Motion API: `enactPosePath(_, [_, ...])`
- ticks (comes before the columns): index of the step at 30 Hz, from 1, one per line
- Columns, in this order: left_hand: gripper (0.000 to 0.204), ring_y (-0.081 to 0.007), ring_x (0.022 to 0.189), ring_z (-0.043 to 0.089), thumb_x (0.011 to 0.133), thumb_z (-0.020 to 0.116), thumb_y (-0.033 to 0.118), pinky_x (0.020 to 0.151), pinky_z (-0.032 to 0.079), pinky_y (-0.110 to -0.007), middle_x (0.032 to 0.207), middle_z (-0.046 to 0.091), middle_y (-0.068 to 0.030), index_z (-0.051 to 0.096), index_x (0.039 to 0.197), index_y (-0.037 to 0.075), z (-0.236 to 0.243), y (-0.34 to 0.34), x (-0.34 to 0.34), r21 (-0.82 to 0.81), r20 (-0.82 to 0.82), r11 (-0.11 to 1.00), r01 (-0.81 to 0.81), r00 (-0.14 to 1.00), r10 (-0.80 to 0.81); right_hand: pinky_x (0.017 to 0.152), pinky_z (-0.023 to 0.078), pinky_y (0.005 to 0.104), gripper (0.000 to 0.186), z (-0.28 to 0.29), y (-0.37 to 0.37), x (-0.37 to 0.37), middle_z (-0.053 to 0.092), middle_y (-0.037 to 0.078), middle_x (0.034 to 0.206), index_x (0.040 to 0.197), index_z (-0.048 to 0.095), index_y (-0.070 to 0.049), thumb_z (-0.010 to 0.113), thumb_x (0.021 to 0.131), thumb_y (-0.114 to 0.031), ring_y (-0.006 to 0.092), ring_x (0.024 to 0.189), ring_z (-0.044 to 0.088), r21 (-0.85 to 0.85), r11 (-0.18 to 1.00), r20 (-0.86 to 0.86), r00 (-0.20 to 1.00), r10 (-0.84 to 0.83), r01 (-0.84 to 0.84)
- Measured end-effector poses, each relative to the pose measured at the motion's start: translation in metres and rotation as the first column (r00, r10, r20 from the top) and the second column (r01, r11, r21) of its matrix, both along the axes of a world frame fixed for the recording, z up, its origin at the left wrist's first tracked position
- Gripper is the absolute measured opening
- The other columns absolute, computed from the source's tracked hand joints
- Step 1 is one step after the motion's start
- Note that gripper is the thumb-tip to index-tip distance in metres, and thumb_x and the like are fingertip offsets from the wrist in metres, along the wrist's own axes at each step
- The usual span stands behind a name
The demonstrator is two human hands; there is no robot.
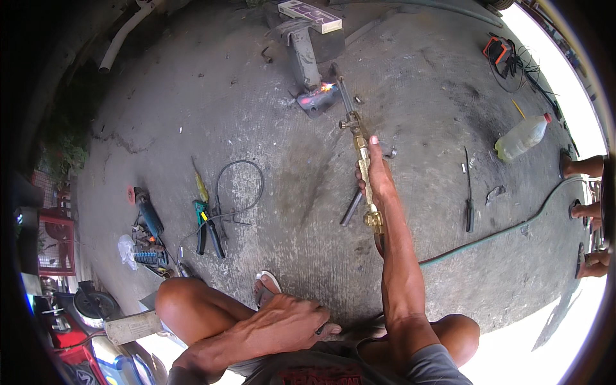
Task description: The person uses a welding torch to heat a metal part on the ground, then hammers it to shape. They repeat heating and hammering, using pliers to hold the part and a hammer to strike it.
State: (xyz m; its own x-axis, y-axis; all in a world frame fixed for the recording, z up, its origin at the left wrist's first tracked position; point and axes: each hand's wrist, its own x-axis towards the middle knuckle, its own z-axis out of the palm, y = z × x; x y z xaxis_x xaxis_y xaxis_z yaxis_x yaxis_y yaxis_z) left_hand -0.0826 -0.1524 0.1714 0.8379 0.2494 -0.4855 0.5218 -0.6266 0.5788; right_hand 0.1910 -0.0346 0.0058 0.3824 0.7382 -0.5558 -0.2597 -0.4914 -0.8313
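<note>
My right hand (376, 173) is wrapped round a brass cutting torch (353, 124), thumb along its body. The torch points away from me, its tip by a grey metal bracket (304, 58). A bright orange flame (327, 86) burns at the bracket's near end plate (314, 106), which glows pink at one spot. My left hand (293, 324) rests closed over my lap, by my knees. Something small and dark shows near its thumb, too little to name. A dark metal tube (351, 207) lies on the ground beside the torch.
Left on the concrete lie an angle grinder (149, 215) and a green-handled electrode holder (202, 215) with cable. To the right are a screwdriver (470, 215), a plastic bottle (523, 137) and a green hose (494, 236). Other people's feet (577, 210) stand at the right edge. A box (311, 16) tops the bracket.
</note>
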Motion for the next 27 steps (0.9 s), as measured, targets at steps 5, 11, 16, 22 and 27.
enactPosePath(5, [0.051,-0.0395,0.074,0.071,0.103,0.06,0.047,0.067,0.057,-0.049,0.079,0.069,-0.0174,0.068,0.083,0.001,0.032,0.017,0.028,0.181,0.066,0.982,0.06,0.995,-0.073,0.046,0.038,0.0316,0.084,-0.002,0.004,-0.001,0.049,-0.002,0.061,0.083,0.058,-0.011,0.033,0.091,-0.091,0.0116,0.051,0.047,0.04,0.999,-0.047,0.999,-0.006,0.007])
enactPosePath(11, [0.048,-0.0432,0.074,0.072,0.1,0.065,0.039,0.068,0.057,-0.052,0.074,0.069,-0.024,0.072,0.083,-0.005,0.045,0.055,0.075,0.295,0.052,0.948,0.123,0.988,-0.144,0.051,0.042,0.0351,0.091,0.002,0.008,0.002,0.052,0.002,0.067,0.084,0.06,-0.005,0.033,0.09,-0.092,0.0149,0.057,0.051,0.051,0.999,-0.039,0.999,0.014,-0.012])
enactPosePath(16, [0.046,-0.0438,0.075,0.072,0.098,0.068,0.039,0.07,0.057,-0.052,0.076,0.07,-0.0252,0.074,0.083,-0.004,0.006,0.074,0.074,0.307,0.031,0.951,0.024,0.999,-0.035,0.051,0.043,0.0354,0.091,0.007,0.011,-0.004,0.053,0.003,0.065,0.082,0.06,-0.006,0.034,0.09,-0.092,0.0155,0.057,0.052,0.043,0.999,-0.006,1.0,-0.003,0.004])
enactPosePath(22, [0.044,-0.0413,0.077,0.074,0.099,0.065,0.039,0.07,0.058,-0.05,0.084,0.073,-0.0222,0.074,0.088,-0.002,-0.032,0.078,0.059,0.457,0.019,0.888,0.051,0.998,-0.067,0.047,0.039,0.0308,0.083,0.002,0.01,-0.004,0.051,0.0,0.063,0.08,0.055,-0.012,0.036,0.089,-0.092,0.0124,0.052,0.048,0.044,0.999,-0.03,0.999,-0.017,0.019])
enactPosePath(27, [0.044,-0.0403,0.078,0.074,0.1,0.064,0.041,0.07,0.059,-0.049,0.084,0.074,-0.0217,0.074,0.089,0.0,-0.039,0.07,0.054,0.414,-0.011,0.904,0.103,0.994,-0.109,0.047,0.039,0.0309,0.082,0.0,0.006,-0.007,0.051,0.0,0.063,0.085,0.057,-0.011,0.037,0.091,-0.09,0.0128,0.052,0.048,0.047,0.998,-0.041,0.999,-0.03,0.032])
